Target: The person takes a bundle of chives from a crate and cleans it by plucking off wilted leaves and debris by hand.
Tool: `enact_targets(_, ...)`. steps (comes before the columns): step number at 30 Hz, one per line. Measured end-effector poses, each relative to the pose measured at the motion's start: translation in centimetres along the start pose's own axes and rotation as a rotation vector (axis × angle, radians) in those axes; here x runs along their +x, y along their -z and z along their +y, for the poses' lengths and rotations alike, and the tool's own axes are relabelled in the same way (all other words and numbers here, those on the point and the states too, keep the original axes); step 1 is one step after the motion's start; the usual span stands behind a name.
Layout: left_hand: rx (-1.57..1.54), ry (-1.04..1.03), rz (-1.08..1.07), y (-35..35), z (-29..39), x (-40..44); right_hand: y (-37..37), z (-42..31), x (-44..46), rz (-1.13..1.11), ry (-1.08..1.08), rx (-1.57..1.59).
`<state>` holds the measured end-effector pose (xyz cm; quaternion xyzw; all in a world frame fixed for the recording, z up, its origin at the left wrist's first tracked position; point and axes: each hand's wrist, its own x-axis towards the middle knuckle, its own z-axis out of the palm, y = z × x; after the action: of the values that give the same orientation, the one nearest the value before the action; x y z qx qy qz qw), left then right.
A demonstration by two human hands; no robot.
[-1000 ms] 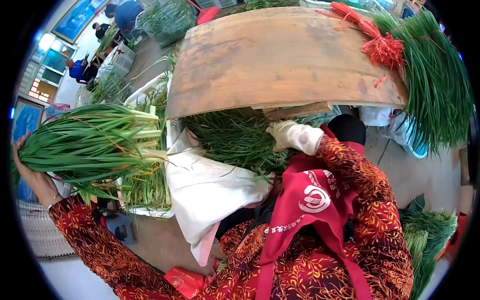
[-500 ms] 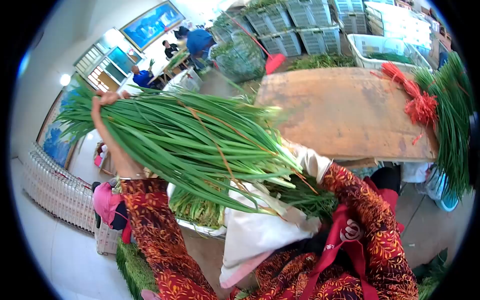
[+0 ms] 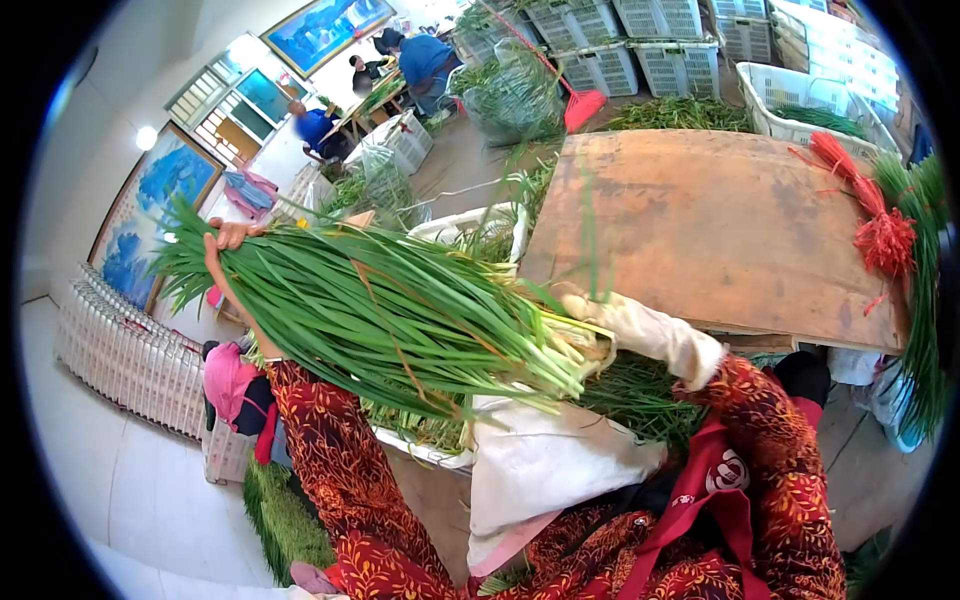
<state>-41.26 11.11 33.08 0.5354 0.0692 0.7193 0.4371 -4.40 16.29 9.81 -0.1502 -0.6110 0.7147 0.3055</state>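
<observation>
A large bunch of garlic chives (image 3: 380,300) stretches across the middle of the view, leaf tips at left and pale stalk ends at right. Bare and curled around the leafy end, my left hand (image 3: 232,238) keeps the bunch raised. My right hand (image 3: 630,325), in a whitish glove, is at the stalk ends with its fingers closed. A motion-blurred green chive leaf (image 3: 592,230) rises from those fingers. Thin orange-brown strands lie across the bunch. Below it, a white cloth (image 3: 550,460) covers part of my lap.
A wooden board (image 3: 690,220) stands ahead, with red ties (image 3: 880,230) and more chives (image 3: 925,290) at its right edge. Stacked crates (image 3: 680,70) are behind. A person in pink headwear (image 3: 235,385) is at lower left; several others work farther back.
My right gloved hand has moved from against the stalk ends to slightly above them, with a leaf now rising from it. My left hand keeps its hold; the view has shifted.
</observation>
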Motion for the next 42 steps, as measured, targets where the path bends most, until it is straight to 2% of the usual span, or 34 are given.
enact_targets(1,-0.002,-0.023,-0.01,-0.1,0.4,-0.1,1.6,-0.4,-1.2,-0.193,-0.061,-0.086)
enact_targets(2,0.008,-0.032,-0.021,0.0,0.8,-0.1,3.3,2.3,-1.4,-0.36,-0.153,0.057)
enact_targets(4,0.022,-0.049,-0.054,0.4,2.1,0.3,4.0,4.4,-3.5,-0.085,-0.497,-0.264)
enact_targets(6,-0.013,-0.019,-0.123,0.0,2.4,1.0,4.0,2.8,-3.9,0.015,-0.618,-0.759)
enact_targets(7,-0.027,-0.012,-0.126,-0.6,2.2,1.2,3.5,0.7,-4.4,0.125,-0.63,-0.593)
enact_targets(8,-0.041,-0.001,-0.127,-1.5,1.9,1.3,4.2,2.9,-3.5,0.139,-0.331,-0.463)
enact_targets(9,-0.017,0.003,-0.139,-2.4,1.3,1.5,2.8,-0.3,-2.7,0.237,-0.299,-0.497)
enact_targets(10,0.0,0.005,-0.126,-3.2,0.6,1.4,1.9,-1.2,-2.0,0.202,-0.085,-0.355)
enact_targets(11,0.018,0.008,-0.118,-4.0,0.0,1.4,0.4,-2.4,-1.1,0.167,-0.089,-0.21)
enact_targets(12,0.037,0.009,-0.111,-4.7,-0.4,1.5,-0.9,-3.3,-0.4,0.133,0.028,-0.27)
enact_targets(13,0.033,0.016,-0.121,-5.0,-0.7,1.7,-2.0,-4.2,0.0,0.043,0.052,-0.213)
enact_targets(14,0.029,0.02,-0.13,-5.0,-0.9,1.9,-3.2,-3.9,0.9,0.098,0.034,-0.261)
enact_targets(16,0.028,0.023,-0.139,-5.1,-0.9,1.9,-3.5,-4.5,1.4,0.074,-0.047,-0.185)
enact_targets(19,0.019,0.041,-0.16,-5.1,-0.5,2.2,-3.3,-3.6,0.9,-0.103,-0.022,0.381)
enact_targets(23,0.006,0.056,-0.169,-5.2,-0.5,2.3,-2.4,-3.8,-0.7,-0.079,-0.019,0.457)
enact_targets(26,0.048,0.06,-0.125,-5.6,-0.7,2.4,-1.5,-3.4,-2.8,-0.053,0.011,0.291)
enact_targets(28,0.058,0.051,-0.104,-5.9,-0.6,2.4,0.8,-0.2,-3.9,-0.156,-0.116,-0.006)
enact_targets(29,0.049,0.031,-0.103,-6.0,-0.4,2.4,1.6,1.5,-4.9,-0.134,-0.183,-0.271)
enact_targets(30,0.039,0.011,-0.104,-6.0,-0.1,2.5,3.3,4.7,-5.8,-0.229,-0.225,-0.601)
enact_targets(31,0.026,0.035,-0.14,-6.0,0.4,2.7,4.5,7.8,-6.4,-0.321,-0.451,-0.998)
enact_targets(35,0.004,0.035,-0.168,-6.8,1.7,3.2,6.4,8.5,-5.3,-0.167,-0.452,-1.036)
enact_targets(36,-0.001,0.061,-0.21,-6.8,2.1,3.3,6.5,8.6,-5.2,-0.142,-0.459,-1.038)
enact_targets(38,-0.012,0.114,-0.303,-6.8,3.2,4.2,4.7,2.9,-3.5,-0.048,-0.094,-0.577)
enact_targets(40,-0.071,0.12,-0.382,-8.3,2.8,4.3,2.9,2.1,-0.6,-0.093,-0.065,-0.238)
enact_targets(42,-0.087,0.123,-0.428,-9.0,2.9,4.1,1.5,7.0,4.5,-0.107,-0.232,-0.158)
